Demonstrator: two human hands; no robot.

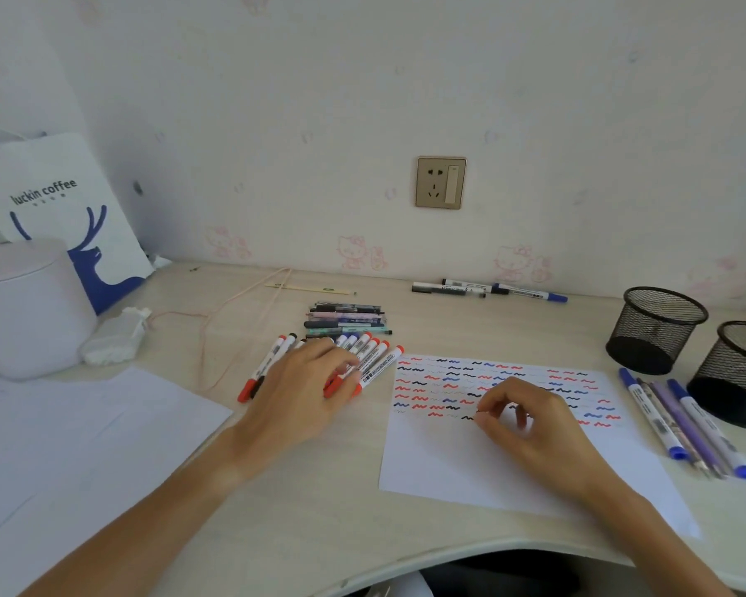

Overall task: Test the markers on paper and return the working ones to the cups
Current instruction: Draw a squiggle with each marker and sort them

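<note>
The left hand (302, 385) lies with relaxed fingers on the row of red and black markers (362, 364) on the table (319, 489), while the right hand (530, 420), fingers curled, seems to pinch something small over the scribbled paper (448, 467); what, I cannot tell. Both mesh cups (657, 329) stand empty at right. Reaching across could roll the loose row or mix untested markers with the sorted blue ones (681, 420).

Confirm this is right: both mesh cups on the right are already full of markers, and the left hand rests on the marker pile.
Not quite. The head view shows both mesh cups empty. The left hand does rest on the marker pile.
</note>
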